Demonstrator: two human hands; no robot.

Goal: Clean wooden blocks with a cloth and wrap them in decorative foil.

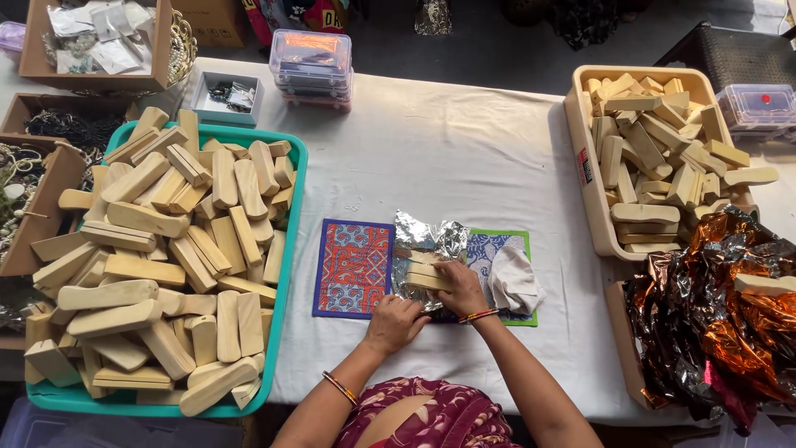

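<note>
Two hands work at the near middle of the white-clothed table [464,141]. The right hand [461,286] has its fingers curled down over a small stack of pale wooden blocks [424,272] lying on a crumpled sheet of silver foil [427,236]. The left hand [396,322] presses flat on the foil's near edge, fingers close together; whether it pinches the foil I cannot tell from this angle. Foil and blocks sit between an orange-and-blue patterned mat [355,267] and a green-edged blue mat [506,253] that carries a folded white cloth [514,282].

Thin foil may tear at the blocks' corners if it is pulled tight, and the stack looks loose enough to slide apart should the right hand lift. The cloth lies just beside the right wrist and could get dragged.

Open room is mostly ahead, toward the far edge. To the left, a teal tray [294,216] heaped with blocks crowds the orange mat; to the right, a beige tub [590,191] of blocks and a pile of copper-coloured foil [713,307] hem things in. The near edge is close under the forearms.
</note>
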